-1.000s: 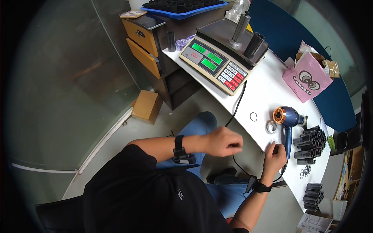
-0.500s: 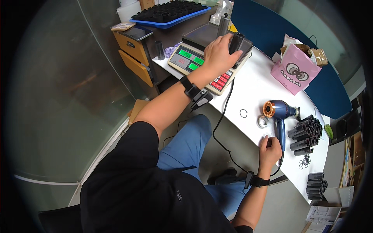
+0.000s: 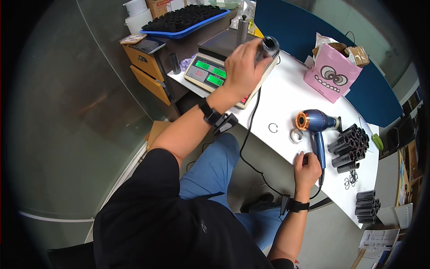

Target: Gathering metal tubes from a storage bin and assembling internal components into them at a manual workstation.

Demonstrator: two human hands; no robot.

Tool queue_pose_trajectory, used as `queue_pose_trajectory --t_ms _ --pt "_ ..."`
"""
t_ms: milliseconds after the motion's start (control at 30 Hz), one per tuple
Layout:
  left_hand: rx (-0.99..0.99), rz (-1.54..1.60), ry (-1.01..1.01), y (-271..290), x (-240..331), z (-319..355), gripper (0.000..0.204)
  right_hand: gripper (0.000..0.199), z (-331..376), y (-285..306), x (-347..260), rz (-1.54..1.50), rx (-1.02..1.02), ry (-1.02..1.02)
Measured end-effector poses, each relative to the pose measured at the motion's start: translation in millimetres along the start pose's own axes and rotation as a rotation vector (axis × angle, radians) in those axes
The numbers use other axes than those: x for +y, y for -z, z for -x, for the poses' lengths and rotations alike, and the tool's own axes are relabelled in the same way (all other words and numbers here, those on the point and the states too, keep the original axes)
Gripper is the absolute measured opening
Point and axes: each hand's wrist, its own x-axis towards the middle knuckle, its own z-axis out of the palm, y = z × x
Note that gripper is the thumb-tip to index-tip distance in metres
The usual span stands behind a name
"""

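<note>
My left hand (image 3: 244, 65) is wrapped round a black tube (image 3: 270, 44) above the right part of a digital scale (image 3: 193, 71) with green displays. The tube's round end tilts toward me, and its lower part is hidden by my fingers. Behind the hand a grey metal cylinder with a knob on top (image 3: 242, 30) stands on the scale's plate. My right hand (image 3: 308, 172) rests at the table's near edge, beside the handle of a blue hair dryer (image 3: 319, 148). Its fingers are curled in, with something dark between them that I cannot make out.
Black tubes lie stacked (image 3: 349, 145) right of the dryer, with small black rings (image 3: 351, 180) and another stack (image 3: 367, 207) nearby. A tape roll (image 3: 296, 136), an open ring (image 3: 273, 128), a pink bag (image 3: 333, 74) and a cable (image 3: 251, 125) are about. A blue tray (image 3: 186, 32) holds black parts.
My left hand has raised the black tube off the scale and tipped its end toward me. My right hand stays by the hair dryer. The whole view has shifted slightly.
</note>
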Motion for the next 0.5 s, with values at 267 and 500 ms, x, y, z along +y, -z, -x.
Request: queue_pose_trajectory --t_ms 267,500 --pt "-0.182 0.157 -0.149 20.3 45.2 60.0 0.048 0.024 -2.6 1.4 -0.1 0.004 -0.019 0.001" --pt "-0.45 0.425 0.077 -6.1 71.6 127.9 0.048 0.023 -1.1 -2.1 1.6 -0.001 -0.014 0.003"
